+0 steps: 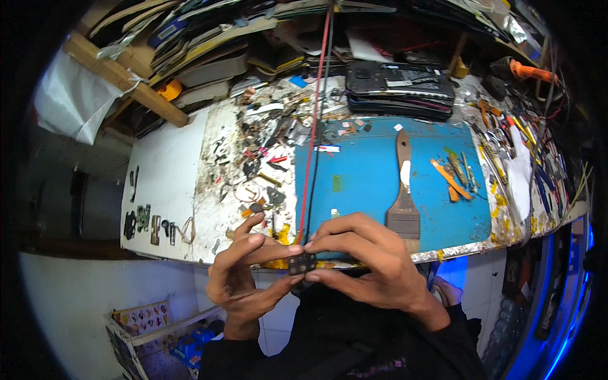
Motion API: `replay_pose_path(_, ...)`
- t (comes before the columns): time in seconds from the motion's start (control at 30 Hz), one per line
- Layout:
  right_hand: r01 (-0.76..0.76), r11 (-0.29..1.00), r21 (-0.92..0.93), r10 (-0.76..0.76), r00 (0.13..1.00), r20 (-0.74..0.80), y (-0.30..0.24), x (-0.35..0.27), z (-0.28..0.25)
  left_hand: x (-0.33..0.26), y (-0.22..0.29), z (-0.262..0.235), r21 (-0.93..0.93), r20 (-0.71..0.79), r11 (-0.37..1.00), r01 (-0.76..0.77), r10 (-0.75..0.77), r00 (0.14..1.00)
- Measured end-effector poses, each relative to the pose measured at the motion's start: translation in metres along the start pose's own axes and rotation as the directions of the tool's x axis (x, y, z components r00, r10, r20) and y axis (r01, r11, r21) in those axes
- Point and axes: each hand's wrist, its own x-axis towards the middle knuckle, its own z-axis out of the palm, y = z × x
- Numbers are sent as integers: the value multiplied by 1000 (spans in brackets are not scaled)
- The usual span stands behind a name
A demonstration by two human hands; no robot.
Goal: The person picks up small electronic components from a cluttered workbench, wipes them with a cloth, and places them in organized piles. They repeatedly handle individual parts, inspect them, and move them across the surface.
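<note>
Between my two hands is a small black rectangular block with several light dots on its face. A red and a black cable run down from above to it or just behind it; I cannot tell whether they join it. My left hand pinches the block's left side between thumb and index finger, other fingers bent. From the right, my right hand pinches its other side with thumb and fingertips. Both hands are above the table's front edge. Beyond them lies a blue mat.
On the mat lie a wooden-handled brush and an orange tool. Stacked black phone-like panels stand behind. Small scattered parts cover the table's middle; several parts line the left. Hand tools crowd the right. Shelves hang above.
</note>
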Motion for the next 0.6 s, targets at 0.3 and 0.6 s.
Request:
replay_pose_path(0.3, 13, 1000, 0, -13, 1000, 9, 1, -1, 1, -9, -3, 15, -283, -105, 951, 123, -158, 982)
replay_pose_path(0.6, -128, 956, -264, 97, 987, -131, -11, -14, -28, -15, -5, 26, -600, -166, 788, 142, -296, 941)
